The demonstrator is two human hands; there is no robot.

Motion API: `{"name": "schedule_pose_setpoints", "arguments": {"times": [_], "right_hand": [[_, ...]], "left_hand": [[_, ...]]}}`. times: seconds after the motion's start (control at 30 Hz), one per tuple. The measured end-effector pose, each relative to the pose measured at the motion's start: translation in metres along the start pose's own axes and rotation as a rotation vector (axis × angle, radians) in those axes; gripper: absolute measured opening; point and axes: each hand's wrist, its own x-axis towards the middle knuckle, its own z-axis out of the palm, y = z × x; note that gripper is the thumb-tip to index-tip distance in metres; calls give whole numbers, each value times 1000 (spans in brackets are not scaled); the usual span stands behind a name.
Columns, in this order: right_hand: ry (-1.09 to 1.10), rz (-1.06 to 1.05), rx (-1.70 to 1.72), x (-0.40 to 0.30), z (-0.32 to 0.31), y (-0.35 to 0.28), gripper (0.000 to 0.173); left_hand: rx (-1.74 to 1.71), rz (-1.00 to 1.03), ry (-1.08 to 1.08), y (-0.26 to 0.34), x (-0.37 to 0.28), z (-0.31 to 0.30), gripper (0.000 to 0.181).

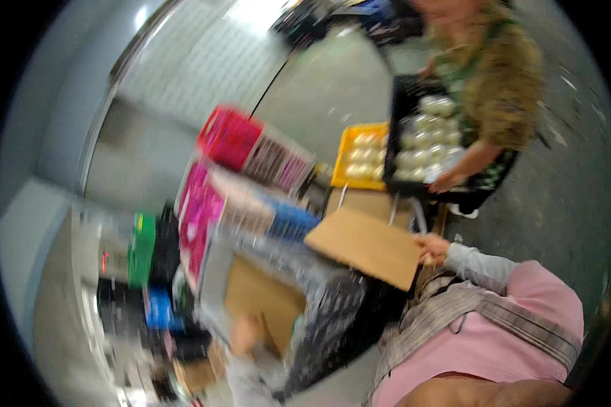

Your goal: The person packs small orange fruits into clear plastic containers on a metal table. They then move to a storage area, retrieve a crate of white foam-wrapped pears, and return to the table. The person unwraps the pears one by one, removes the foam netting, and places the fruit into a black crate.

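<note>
My right hand (432, 248) grips the right edge of a flat brown cardboard sheet (367, 245). The sheet is tilted beside a black plastic crate (331, 315) lined with clear plastic. My left hand (245, 333) is blurred and reaches over the crate's opening, where another brown cardboard piece (259, 300) lies. Whether its fingers hold that piece cannot be told. Across from me, a co-worker in a patterned brown top holds a black crate (399, 127) of pale round items in clear wrap (430, 137).
A yellow crate (338, 157) with similar pale round items stands beside the co-worker's crate, above a cardboard box (361, 203). Red (231, 137), pink (198, 213) and blue (290, 221) crates stand close by. A green crate (141, 249) and dark stacks are farther left.
</note>
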Motion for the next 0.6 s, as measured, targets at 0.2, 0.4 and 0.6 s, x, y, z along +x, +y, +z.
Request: {"name": "schedule_pose_setpoints", "arguments": {"times": [0.2,0.4,0.6], "right_hand": [[-210,192,366,-2,-7,-10,23],[-96,320,323,-10,-43,32,23],[-102,377,249,-17,-45,59,24]], "left_hand": [[7,-213,-152,57,-4,-55,49],[-482,-44,-83,199,-74,-62,51],[-201,333,187,192,-69,-22,56]]}}
